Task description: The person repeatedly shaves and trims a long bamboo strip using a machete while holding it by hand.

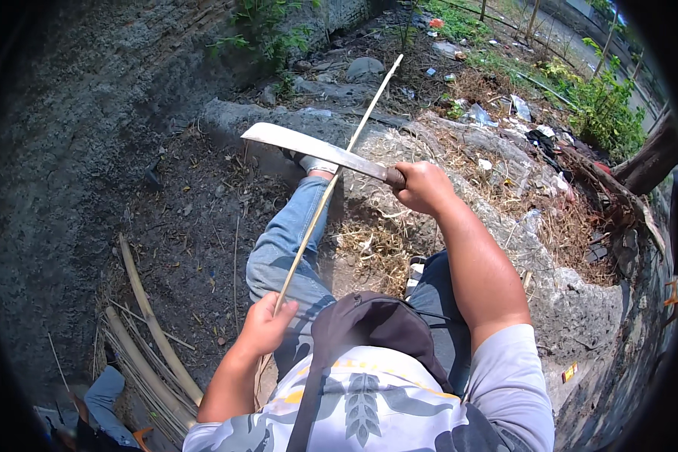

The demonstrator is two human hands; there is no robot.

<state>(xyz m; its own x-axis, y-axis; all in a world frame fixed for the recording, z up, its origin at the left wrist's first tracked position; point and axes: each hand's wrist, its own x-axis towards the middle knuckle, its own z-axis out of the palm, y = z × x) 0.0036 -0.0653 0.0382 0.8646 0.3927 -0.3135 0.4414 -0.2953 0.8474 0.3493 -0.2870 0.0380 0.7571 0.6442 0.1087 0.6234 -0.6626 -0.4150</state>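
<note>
My left hand is closed around the lower part of a long, thin, pale bamboo strip. The strip slants up and away to the right, past my bent knee. In my right hand is the handle of a machete, its broad blade pointing left. Blade and strip cross in front of me, close to the handle end; whether they press together I cannot tell. The fingers of both hands are wrapped tight.
Split bamboo lengths lie at the lower left, near another person's leg. A rough wall rises on the left. A stone ledge with dry shavings and litter runs to the right, towards a tree trunk. A dark bag hangs at my front.
</note>
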